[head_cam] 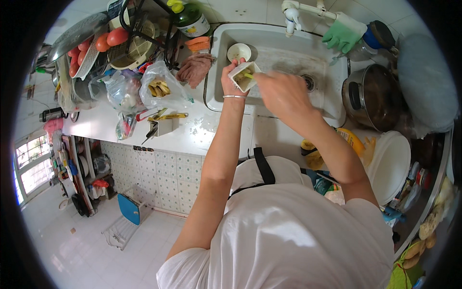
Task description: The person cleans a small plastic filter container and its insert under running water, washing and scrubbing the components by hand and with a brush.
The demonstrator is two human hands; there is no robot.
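Over the left part of a white sink (288,47), my left hand (232,81) holds a small white square container (249,85), its opening turned up toward the camera. My right hand (287,90), blurred, is closed around a thin yellow-green handle (249,75) that reaches into the container. The tool's far end is hidden inside, where some pale residue shows. Just behind my left fingertips a small white bowl (239,51) sits in the sink.
Left of the sink lie a pink cloth (195,68), plastic bags (164,85) and a white utensil holder (162,127). A steel pot (373,97) stands to the right. A faucet (291,20) and green gloves (343,34) are at the back.
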